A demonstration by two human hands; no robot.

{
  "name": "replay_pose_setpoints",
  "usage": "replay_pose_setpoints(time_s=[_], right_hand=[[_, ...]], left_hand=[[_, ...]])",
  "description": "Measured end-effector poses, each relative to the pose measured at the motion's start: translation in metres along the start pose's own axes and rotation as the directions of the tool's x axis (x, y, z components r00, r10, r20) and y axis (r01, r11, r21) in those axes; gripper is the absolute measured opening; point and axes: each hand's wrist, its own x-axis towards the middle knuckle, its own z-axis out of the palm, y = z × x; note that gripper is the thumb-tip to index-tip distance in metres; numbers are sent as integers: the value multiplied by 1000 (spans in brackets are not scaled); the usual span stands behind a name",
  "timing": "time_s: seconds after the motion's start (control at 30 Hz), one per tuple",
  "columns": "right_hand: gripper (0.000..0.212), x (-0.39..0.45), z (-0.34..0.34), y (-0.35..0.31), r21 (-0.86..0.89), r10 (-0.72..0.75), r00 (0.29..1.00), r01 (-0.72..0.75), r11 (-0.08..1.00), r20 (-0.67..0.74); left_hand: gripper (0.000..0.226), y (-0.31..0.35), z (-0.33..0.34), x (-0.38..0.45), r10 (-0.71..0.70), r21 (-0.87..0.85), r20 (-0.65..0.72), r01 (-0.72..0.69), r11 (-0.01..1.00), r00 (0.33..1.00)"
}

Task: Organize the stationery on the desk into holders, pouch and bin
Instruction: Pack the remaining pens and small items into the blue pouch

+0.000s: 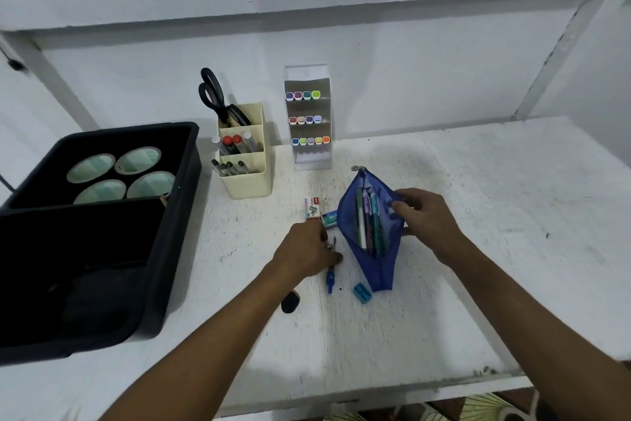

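Right hand (423, 216) pinching pouch (370, 233) rim open, left hand (307, 250) on compass (330, 270)

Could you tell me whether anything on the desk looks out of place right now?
Nothing looks spilled or damaged. A few items lie loose beside the open blue pouch: a sharpener, a compass under the left hand, and two small boxes.

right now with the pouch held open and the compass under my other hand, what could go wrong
1. The left hand is on the metal compass; its pointed legs could prick fingers or snag the mesh of the blue pouch going in.
2. The right hand holds only one side of the mouth, so it may sag shut and the pens inside could block entry.
3. The sharpener and eraser lie close by and could get knocked.
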Motion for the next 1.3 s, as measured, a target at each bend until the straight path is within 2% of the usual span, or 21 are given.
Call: replay_pose_setpoints(time_s=[0.13,0.2,0.33,0.43,0.5,0.6,0.67,0.77,0.9,1.03,1.13,1.2,1.3], right_hand=[[24,0,0,0,-5,4,1000,-4,1000,-1],[25,0,1,0,-4,6,1000,-6,1000,-1],[23,0,1,-1,15,7,1000,-7,1000,2],[22,0,2,-3,14,5,1000,-5,1000,6],[22,0,3,-3,22,6,1000,-6,1000,8],[24,0,5,-4,9,2,1000,-2,1000,6],[24,-1,6,-4,-14,-5,1000,5,1000,4],[24,-2,5,-5,-23,-13,1000,14,1000,4],[20,-4,4,-7,11,-20,1000,20,1000,16],[16,-4,5,-7,51,-16,1000,14,999,24],[15,-3,7,-6,66,-14,999,12,998,32],[16,-1,8,-6,61,-19,999,16,998,38],[17,0,13,-5,41,-25,999,23,999,49]], left_hand=[[21,-3,-6,3,14,72,-13,-13,997,1000],[12,-3,-11,5,-18,31,-30,19,999,999],[22,9,-33,10,-8,-60,-190,-3,998,982],[24,32,-50,12,81,-123,-332,-128,984,940],[25,47,-53,14,129,-145,-369,-194,970,921],[22,67,-45,17,122,-208,-248,-175,962,961],[13,77,-35,20,137,-164,-168,-165,973,976],[18,83,-22,25,142,-133,-117,-157,979,983],[19,80,-23,24,158,-100,-121,-170,980,980],[28,57,-36,13,185,-130,-200,-213,968,962],[26,27,-43,0,133,-175,-202,-169,970,970],[29,3,-48,-12,97,-127,-114,-111,986,989],[39,-32,-53,-34,83,-9,102,-83,997,991]])
